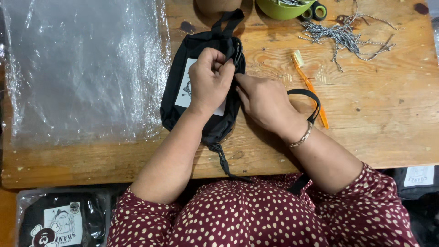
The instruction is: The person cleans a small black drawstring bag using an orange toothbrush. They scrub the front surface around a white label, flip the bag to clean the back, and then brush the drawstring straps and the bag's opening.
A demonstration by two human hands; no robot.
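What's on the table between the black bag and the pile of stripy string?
An orange toothbrush lies on the wooden table between the black bag and the stripy string, seen in the head view.

1 head-worn view, straight down and close over the wooden table [366, 132] edge, both forearms in frame.

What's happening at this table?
A person seated at a wooden table has both hands on a black pouch with a white label. The left hand pinches its right edge; the right hand presses beside it. An orange toothbrush, cords and clear plastic sheet lie nearby.
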